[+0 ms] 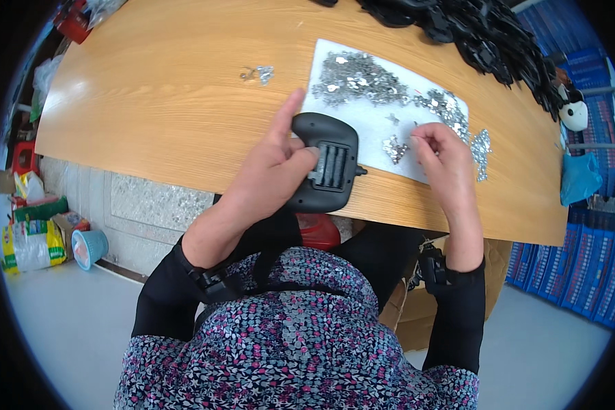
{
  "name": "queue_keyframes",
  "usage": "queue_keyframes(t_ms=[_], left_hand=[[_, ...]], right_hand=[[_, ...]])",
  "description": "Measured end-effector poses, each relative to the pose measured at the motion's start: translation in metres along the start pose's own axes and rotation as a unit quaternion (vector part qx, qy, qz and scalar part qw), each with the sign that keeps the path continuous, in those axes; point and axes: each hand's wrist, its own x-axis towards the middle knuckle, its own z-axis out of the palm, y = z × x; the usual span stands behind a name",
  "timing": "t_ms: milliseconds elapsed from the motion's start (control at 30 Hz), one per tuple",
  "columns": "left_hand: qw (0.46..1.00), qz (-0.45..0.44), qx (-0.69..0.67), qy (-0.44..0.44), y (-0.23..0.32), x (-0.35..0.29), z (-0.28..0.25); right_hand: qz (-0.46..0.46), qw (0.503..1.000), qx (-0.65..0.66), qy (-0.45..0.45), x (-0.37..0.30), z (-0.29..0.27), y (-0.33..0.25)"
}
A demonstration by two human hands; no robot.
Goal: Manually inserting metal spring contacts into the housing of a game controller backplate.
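My left hand [270, 171] grips a black game controller shell [324, 126] at the table's near edge, its thumb pressing at the open battery compartment [333, 167] and its index finger stretched out. A short stub sticks out of the shell's right side. Over a white foam sheet [376, 119], my right hand [447, 154] is pinched, with what looks like a tiny metal piece at its fingertips. Just left of those fingers lies a small cluster of silvery metal pieces [394, 148]. A larger heap of silvery pieces [362, 78] covers the sheet's far part.
Small groups of metal pieces lie on bare wood, one left of the sheet [260, 74] and one right [482, 154]. Black parts [458, 34] are heaped at the far right. Blue trays [574, 273] are stacked beyond the table; a cardboard box [420, 328] stands below it.
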Motion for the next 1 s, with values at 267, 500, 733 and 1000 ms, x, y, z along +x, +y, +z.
queue_keyframes(t_ms=[267, 500, 733, 1000], left_hand=[[0.999, 0.030, 0.022, 0.020, -0.003, -0.001, 0.004], [1.000, 0.025, 0.009, 0.016, -0.002, 0.000, 0.002], [1.000, 0.020, 0.001, 0.020, -0.002, 0.000, 0.003], [0.999, 0.015, -0.026, 0.019, -0.001, -0.001, 0.005]], right_hand=[[-0.032, 0.990, 0.137, -0.026, -0.032, 0.037, -0.047], [-0.102, 0.994, 0.037, 0.000, -0.027, 0.058, -0.048], [-0.106, 0.994, -0.002, 0.005, -0.028, 0.059, -0.052], [-0.122, 0.992, -0.002, 0.021, -0.029, 0.063, -0.057]])
